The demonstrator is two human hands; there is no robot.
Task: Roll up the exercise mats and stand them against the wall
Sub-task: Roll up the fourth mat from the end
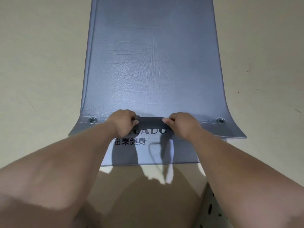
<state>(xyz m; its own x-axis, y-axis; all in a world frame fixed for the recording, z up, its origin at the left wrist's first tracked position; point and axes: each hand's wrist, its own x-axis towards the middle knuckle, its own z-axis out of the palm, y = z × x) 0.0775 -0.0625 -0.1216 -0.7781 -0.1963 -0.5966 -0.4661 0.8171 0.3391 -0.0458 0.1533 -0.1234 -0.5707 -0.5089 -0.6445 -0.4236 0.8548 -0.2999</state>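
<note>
Exercise mat [153,63], one: blue-grey, faintly creased, laid lengthwise on the floor [41,63], running away from the person. Eyelets, two: metal, one at the near left corner [93,120] and one at the near right [220,120]. Black lettering [131,141] on the near end. Hands, two: left hand [124,122] and right hand [180,125], each curled round a dark raised fold [149,123] at the mat's near middle. Beige floor open along both long edges.

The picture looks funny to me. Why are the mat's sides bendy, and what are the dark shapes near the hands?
Head view: the wide lens likely bows the mat; the dark shapes are shadows of the left arm and right arm on the mat and floor.
</note>
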